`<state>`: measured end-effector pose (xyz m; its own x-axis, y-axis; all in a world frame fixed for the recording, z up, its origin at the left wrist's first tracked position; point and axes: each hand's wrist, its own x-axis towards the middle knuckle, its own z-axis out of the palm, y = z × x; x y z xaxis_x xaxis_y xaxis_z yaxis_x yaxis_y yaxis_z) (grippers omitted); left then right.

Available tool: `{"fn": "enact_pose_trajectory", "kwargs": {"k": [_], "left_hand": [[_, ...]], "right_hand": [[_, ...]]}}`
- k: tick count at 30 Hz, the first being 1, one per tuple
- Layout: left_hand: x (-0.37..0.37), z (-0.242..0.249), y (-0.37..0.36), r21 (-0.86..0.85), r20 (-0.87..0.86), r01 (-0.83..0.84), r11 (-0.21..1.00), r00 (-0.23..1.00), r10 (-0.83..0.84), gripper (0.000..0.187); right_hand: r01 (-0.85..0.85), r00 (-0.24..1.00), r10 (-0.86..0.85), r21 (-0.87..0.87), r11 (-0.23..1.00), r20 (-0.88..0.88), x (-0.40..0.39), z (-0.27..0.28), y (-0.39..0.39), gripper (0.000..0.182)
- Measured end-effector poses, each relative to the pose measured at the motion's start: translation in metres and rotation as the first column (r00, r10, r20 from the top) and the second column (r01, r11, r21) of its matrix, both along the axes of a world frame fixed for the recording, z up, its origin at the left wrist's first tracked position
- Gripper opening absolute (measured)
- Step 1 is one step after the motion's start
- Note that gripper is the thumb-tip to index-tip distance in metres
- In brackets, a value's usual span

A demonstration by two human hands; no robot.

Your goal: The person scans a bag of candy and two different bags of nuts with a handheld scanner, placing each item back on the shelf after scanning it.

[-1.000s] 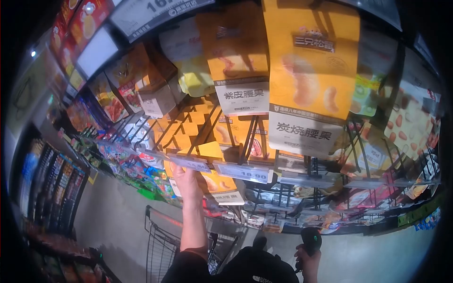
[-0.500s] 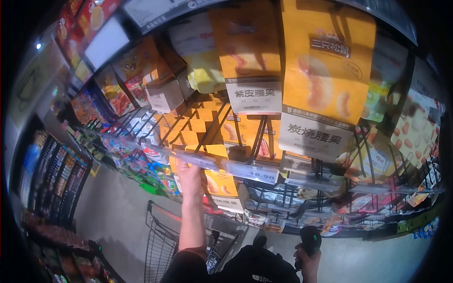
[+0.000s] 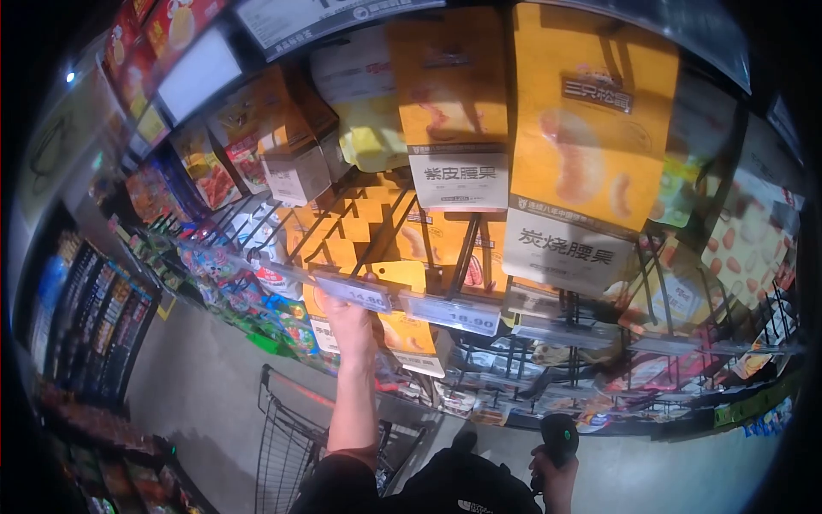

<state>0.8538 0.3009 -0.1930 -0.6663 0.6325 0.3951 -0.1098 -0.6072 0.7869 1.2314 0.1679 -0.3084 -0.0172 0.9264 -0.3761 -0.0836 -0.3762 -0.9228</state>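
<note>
My left hand [image 3: 349, 325] is raised to the shelf front, just behind and below the price label reading 14.80 [image 3: 353, 294]. Its fingers are mostly hidden by the label strip and packs. An orange snack bag [image 3: 405, 332] hangs right beside it. My right hand [image 3: 556, 473] is low at the right, wrapped round a black handheld device [image 3: 560, 437] with a small green light. Above hang a large orange cashew bag [image 3: 591, 146] and another orange bag [image 3: 449, 111]. The label reading 18.90 [image 3: 454, 315] is right of my left hand.
A wire shopping cart [image 3: 287, 428] stands below on the grey floor [image 3: 205, 368]. Metal hooks with more snack packs line the rack. Dark shelves of goods [image 3: 90, 317] stand at the left. A white box [image 3: 295, 174] hangs up left.
My left hand has shifted slightly at the label, which now tilts a little and reads more clearly. The view has moved slightly. My right hand still holds the black device.
</note>
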Motion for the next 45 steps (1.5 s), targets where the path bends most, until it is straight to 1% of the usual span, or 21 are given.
{"fn": "enact_pose_trajectory", "kwargs": {"k": [2, 4, 6, 10, 12, 13, 16, 18, 19, 21, 24, 28, 30, 34, 36, 37, 39, 40, 42, 43, 45], "left_hand": [[0.001, -0.001, 0.001, -0.011, 0.061, -0.104, 0.995, 0.993, 0.104, 0.015], [-0.002, -0.004, 0.001, -0.008, 0.066, -0.089, 0.996, 0.994, 0.090, 0.014], [-0.001, -0.003, -0.001, -0.022, 0.004, -0.102, 0.995, 0.995, 0.102, 0.012], [-0.005, -0.002, -0.007, -0.022, -0.005, -0.076, 0.997, 0.997, 0.076, 0.011], [-0.013, -0.007, -0.008, 0.048, -0.018, 0.033, 0.998, 0.999, -0.032, 0.017], [-0.016, -0.009, -0.008, 0.045, -0.022, 0.032, 0.998, 0.999, -0.031, 0.017], [-0.020, -0.010, -0.008, 0.007, -0.056, 0.012, 1.000, 0.998, -0.012, 0.017], [-0.021, -0.007, -0.009, -0.099, -0.032, -0.046, 0.994, 0.999, 0.043, 0.016], [-0.020, -0.005, -0.010, -0.099, -0.033, -0.047, 0.994, 0.998, 0.044, 0.016], [-0.018, 0.000, -0.014, -0.167, -0.084, -0.099, 0.981, 0.993, 0.086, 0.014], [-0.017, 0.005, -0.018, -0.229, -0.132, -0.125, 0.965, 0.987, 0.096, 0.013], [-0.019, 0.005, -0.016, -0.221, -0.138, -0.099, 0.970, 0.988, 0.069, 0.012], [-0.012, 0.010, -0.014, -0.125, -0.068, -0.049, 0.991, 0.997, 0.041, 0.011], [-0.021, 0.003, -0.013, -0.160, -0.114, -0.061, 0.985, 0.993, 0.042, 0.010], [-0.018, 0.004, -0.011, -0.086, -0.049, 0.025, 0.996, 0.998, -0.030, 0.011], [-0.016, 0.006, -0.011, -0.084, -0.051, 0.022, 0.996, 0.998, -0.027, 0.011], [-0.011, 0.012, -0.009, -0.119, -0.041, -0.077, 0.990, 0.997, 0.073, 0.012], [-0.012, 0.013, -0.009, -0.115, -0.043, -0.080, 0.990, 0.996, 0.076, 0.012], [-0.014, 0.012, -0.012, -0.228, -0.072, -0.086, 0.970, 0.995, 0.071, 0.012], [-0.014, 0.012, -0.013, -0.228, -0.073, -0.088, 0.970, 0.995, 0.073, 0.012], [-0.013, 0.011, -0.014, -0.218, -0.078, -0.103, 0.971, 0.993, 0.087, 0.013]], "right_hand": [[0.009, 1.000, -0.009, 0.003, 1.000, 0.006, 0.002, -0.001, -0.001, 0.010], [0.015, 1.000, -0.015, 0.001, 1.000, 0.008, 0.004, -0.003, -0.003, 0.010], [0.009, 1.000, -0.009, 0.000, 1.000, 0.022, 0.006, -0.005, -0.004, 0.009], [0.031, 0.999, -0.031, -0.005, 1.000, 0.007, 0.005, -0.004, -0.005, 0.008], [0.033, 0.999, -0.033, 0.009, 0.999, 0.007, 0.006, -0.008, -0.005, 0.008], [0.032, 0.999, -0.032, 0.006, 0.999, 0.003, 0.006, -0.010, -0.004, 0.008], [0.019, 1.000, -0.019, 0.010, 1.000, -0.008, 0.006, -0.012, -0.003, 0.007], [0.023, 0.999, -0.022, 0.021, 1.000, -0.033, 0.006, -0.012, -0.003, 0.008], [0.022, 0.999, -0.021, 0.021, 1.000, -0.034, 0.006, -0.012, -0.002, 0.008], [0.019, 1.000, -0.019, 0.013, 1.000, -0.021, 0.007, -0.011, -0.001, 0.008], [0.031, 0.999, -0.031, 0.013, 0.999, -0.019, 0.006, -0.009, 0.000, 0.008], [0.021, 1.000, -0.021, 0.017, 1.000, -0.021, 0.008, -0.011, 0.002, 0.008], [-0.005, 1.000, 0.005, 0.017, 1.000, -0.010, 0.008, -0.013, 0.004, 0.009], [-0.005, 1.000, 0.006, 0.021, 1.000, -0.023, 0.005, -0.011, 0.006, 0.010], [-0.018, 1.000, 0.018, 0.014, 1.000, -0.023, 0.005, -0.013, 0.007, 0.011], [-0.020, 0.999, 0.021, 0.017, 1.000, -0.025, 0.004, -0.012, 0.007, 0.011], [-0.038, 0.999, 0.038, 0.008, 0.999, 0.012, 0.003, -0.010, 0.008, 0.012], [-0.041, 0.999, 0.041, 0.011, 0.999, 0.010, 0.003, -0.011, 0.008, 0.012], [-0.014, 1.000, 0.014, 0.007, 1.000, 0.004, 0.001, -0.016, 0.005, 0.015], [-0.016, 1.000, 0.016, 0.008, 1.000, 0.003, 0.001, -0.017, 0.004, 0.015], [-0.102, 0.977, 0.081, 0.101, 0.990, 0.196, 0.000, -0.012, 0.004, 0.024]]}}
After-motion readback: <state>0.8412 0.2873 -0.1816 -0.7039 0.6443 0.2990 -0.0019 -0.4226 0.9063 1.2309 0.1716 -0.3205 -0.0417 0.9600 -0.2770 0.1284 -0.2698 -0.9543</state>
